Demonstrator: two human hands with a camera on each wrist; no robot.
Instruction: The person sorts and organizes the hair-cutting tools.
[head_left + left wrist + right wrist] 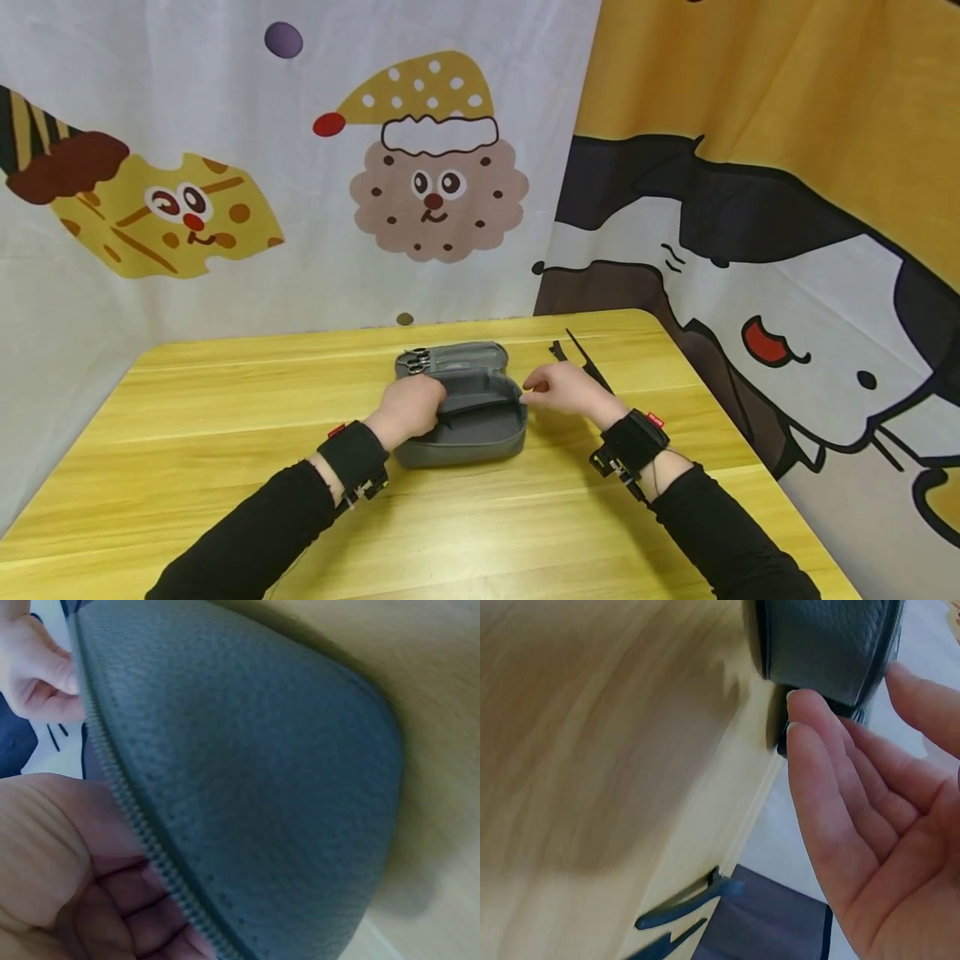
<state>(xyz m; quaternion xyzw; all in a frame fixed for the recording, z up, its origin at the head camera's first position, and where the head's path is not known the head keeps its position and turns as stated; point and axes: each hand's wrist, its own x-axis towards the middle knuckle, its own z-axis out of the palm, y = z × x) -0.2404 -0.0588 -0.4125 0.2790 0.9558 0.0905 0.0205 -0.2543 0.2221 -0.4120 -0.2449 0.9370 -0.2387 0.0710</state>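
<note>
A grey zippered case lies unzipped on the table, its lid folded back toward the wall. Metal scissors sit at the lid's left end. My left hand reaches over the case's left rim, fingers curled down inside; in the left wrist view the zipper edge partly covers them, so whether they hold anything is hidden. A thin dark strip crosses the interior. At the right end, my right hand has its thumb by the rim and its fingers loosely extended near the case wall.
Two slim black tools lie on the wooden table beyond the right hand, near the back right edge; one has a long thin tail. A cartoon-printed curtain hangs behind the table and along its right side.
</note>
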